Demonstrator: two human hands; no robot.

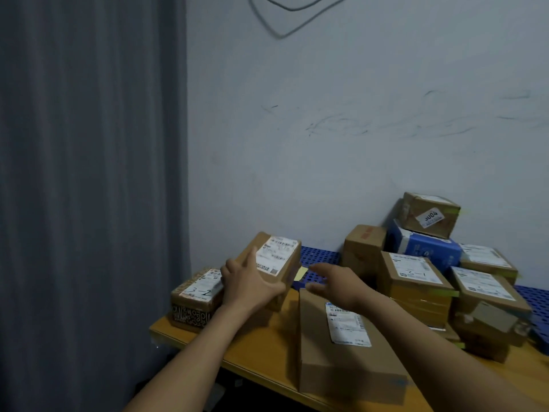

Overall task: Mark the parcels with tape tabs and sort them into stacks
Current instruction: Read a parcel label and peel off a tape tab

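The small brown parcel (pixel 274 257) is up off the tabletop (pixel 261 346), tilted, above its far left part, with its white label facing us. Our left hand (pixel 249 282) grips it alone: the thumb lies up the top face beside the label and the fingers curl round the near end. A pale yellow tape tab (pixel 300 273) sticks out at the parcel's right side, though we cannot tell how firmly it is stuck. Our right hand (pixel 335 285) hovers just beside that tab with its fingers spread and loose, holding nothing and touching nothing that we can see.

Just below and left of the held parcel, at the tabletop's left corner, sits a patterned parcel marked 3-2 (pixel 196 298). A large plain box (pixel 341 361) lies near the front edge, under our right wrist. Toward the right edge, a pile of parcels (pixel 416 281) leans up against the wall, one of them marked 3-1, with a blue carton (pixel 427 248) and a small taped box (pixel 429 214) on top. A blue grid panel (pixel 319 254) shows behind.

We judge the sorting to be under way. The risks from here:
- A one-handed hold on a tilted parcel may slip.
- The right hand may brush the tab and peel it off.
- Setting the parcel down on the 3-2 parcel may nudge that one over the corner.
- The uneven pile on the right may slide if it is knocked.
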